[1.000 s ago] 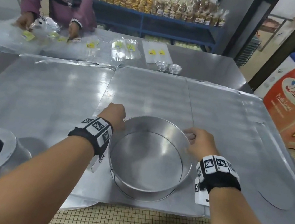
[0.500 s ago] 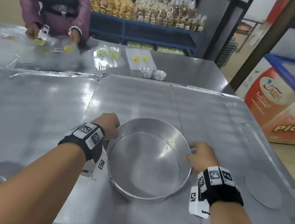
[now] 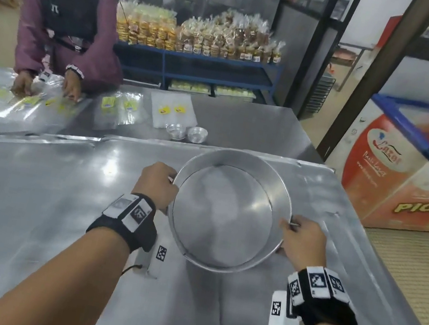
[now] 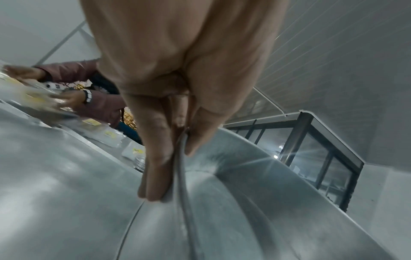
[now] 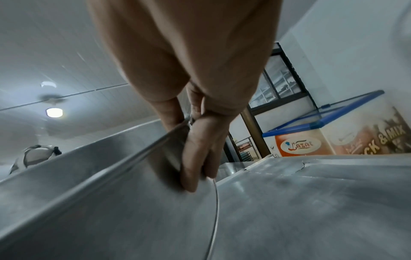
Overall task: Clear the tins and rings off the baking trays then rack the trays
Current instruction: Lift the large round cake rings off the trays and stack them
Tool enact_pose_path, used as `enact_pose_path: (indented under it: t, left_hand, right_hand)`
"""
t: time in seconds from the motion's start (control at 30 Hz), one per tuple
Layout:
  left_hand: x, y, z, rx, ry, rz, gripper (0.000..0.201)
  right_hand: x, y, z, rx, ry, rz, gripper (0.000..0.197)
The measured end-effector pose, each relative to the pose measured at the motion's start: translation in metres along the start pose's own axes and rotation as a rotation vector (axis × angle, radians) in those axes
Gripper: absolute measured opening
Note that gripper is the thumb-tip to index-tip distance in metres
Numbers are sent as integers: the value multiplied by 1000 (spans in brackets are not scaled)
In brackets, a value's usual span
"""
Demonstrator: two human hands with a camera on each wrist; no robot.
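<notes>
A large round metal cake tin [image 3: 223,215] is lifted and tilted above the flat baking trays [image 3: 30,202] that cover the table. My left hand [image 3: 158,184] pinches the tin's left rim, thumb inside and fingers outside, as the left wrist view shows on the rim [image 4: 184,176]. My right hand [image 3: 299,241] pinches the right rim the same way; in the right wrist view the fingers [image 5: 191,154] lie on the tin's outer wall [image 5: 89,184].
Two stacks of small foil cups [image 3: 186,132] stand beyond the trays. Another person [image 3: 67,32] sorts clear bags [image 3: 120,109] at the far left. A chest freezer [image 3: 411,167] stands to the right, and shelves of packed goods [image 3: 200,38] behind.
Both hands have raised the tin off the tray, carried it away from me and tilted it. My view has swung upward and the ring at the near left has left the frame.
</notes>
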State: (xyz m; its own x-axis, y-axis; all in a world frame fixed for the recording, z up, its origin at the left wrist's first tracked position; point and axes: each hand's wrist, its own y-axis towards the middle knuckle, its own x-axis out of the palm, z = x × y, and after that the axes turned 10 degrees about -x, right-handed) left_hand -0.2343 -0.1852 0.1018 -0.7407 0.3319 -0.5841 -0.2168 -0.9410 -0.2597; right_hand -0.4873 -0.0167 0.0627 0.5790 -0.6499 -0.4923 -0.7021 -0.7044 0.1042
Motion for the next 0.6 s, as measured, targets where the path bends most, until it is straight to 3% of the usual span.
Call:
enact_pose_path:
  t: [0.23, 0.37, 0.5, 0.6]
  left_hand:
    - [100, 83, 73, -52, -262, 128, 25]
    - [165, 144, 117, -92, -350, 169, 24]
    - [225, 221, 140, -123, -510, 176, 20]
    - [250, 236, 186, -110, -588, 176, 8]
  right_hand:
    - [-27, 99, 32, 189, 455, 37, 11]
    - [-30, 177, 52, 326, 642, -8, 27]
    - [-26, 250, 57, 283, 723, -41, 48]
    - [-24, 312, 67, 225, 724, 20, 44]
